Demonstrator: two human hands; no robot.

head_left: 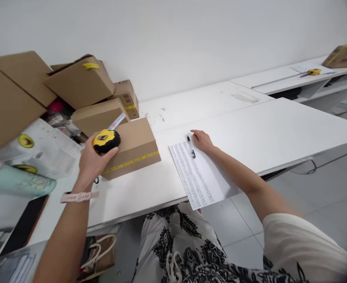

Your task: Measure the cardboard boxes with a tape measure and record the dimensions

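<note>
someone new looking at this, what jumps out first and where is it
The yellow-and-black tape measure, in the left hand by a taped cardboard box, catches the eye first, blade partly out. Next is the printed sheet overhanging the front edge of the white table, with a pen near the right hand. More cardboard boxes are heaped at far left.

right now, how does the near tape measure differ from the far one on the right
The near tape measure is held in the left grip; the far tape measure lies unheld on the far table. The near tape measure shows a short stretch of blade; the far tape measure has a long strip running out leftward. Both cases show yellow.
</note>
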